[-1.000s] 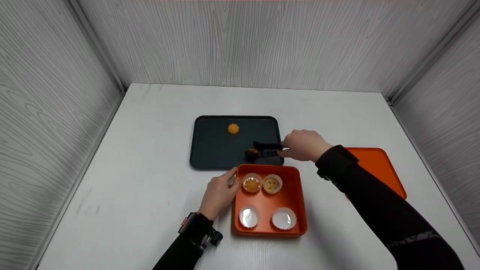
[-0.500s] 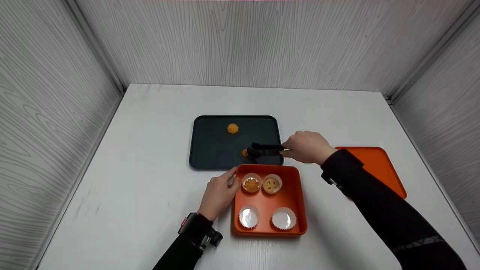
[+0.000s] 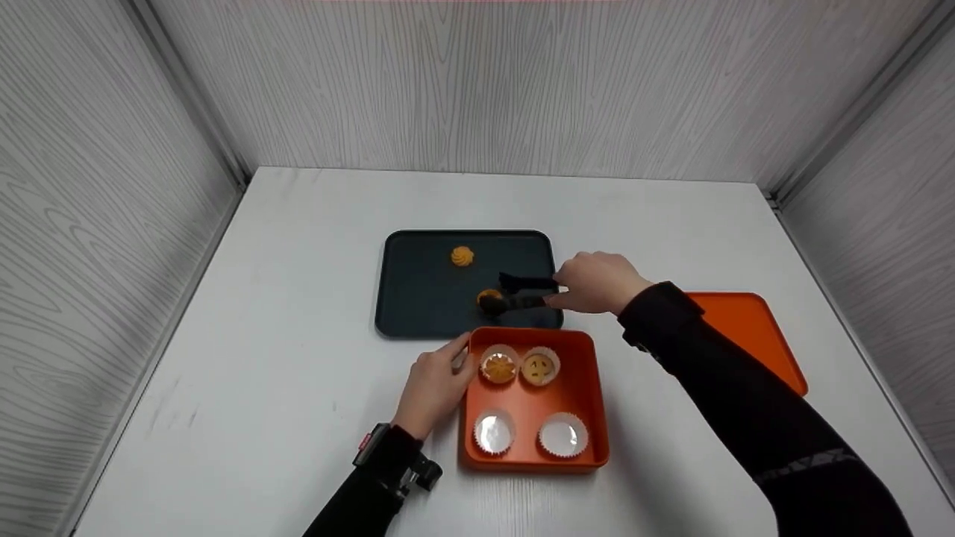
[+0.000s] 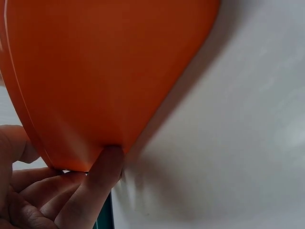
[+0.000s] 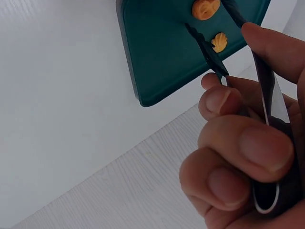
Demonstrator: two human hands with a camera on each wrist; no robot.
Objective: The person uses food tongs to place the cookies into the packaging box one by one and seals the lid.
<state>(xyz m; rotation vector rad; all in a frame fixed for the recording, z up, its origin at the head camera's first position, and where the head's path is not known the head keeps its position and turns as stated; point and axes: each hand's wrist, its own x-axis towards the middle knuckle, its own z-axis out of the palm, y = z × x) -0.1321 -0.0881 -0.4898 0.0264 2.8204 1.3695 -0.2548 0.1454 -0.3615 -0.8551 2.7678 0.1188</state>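
My right hand (image 3: 597, 282) grips black tongs (image 3: 526, 302), its fingers curled round the handles, as the right wrist view shows. The tongs' arms stand apart over the dark green tray (image 3: 418, 298), the lower tip overlapping a round golden cookie (image 5: 206, 8). A swirled cookie (image 3: 462, 256) lies farther back on that tray. My left hand (image 3: 436, 384) holds the back left corner of an orange box (image 3: 545, 466). Inside the box, a swirled cookie (image 3: 498, 368) and a round cookie with holes (image 3: 539, 368) sit in paper cups; two front cups (image 3: 493, 432) hold nothing.
An orange lid or tray (image 3: 753, 335) lies at the right, partly behind my right sleeve. Grey wood-grain panels (image 3: 477, 89) enclose the white table (image 3: 261, 298) at the back and both sides.
The tongs have shifted slightly left and back, and their arms stand wider apart now. The round cookie has moved a little left on the tray. My left hand keeps its place on the box.
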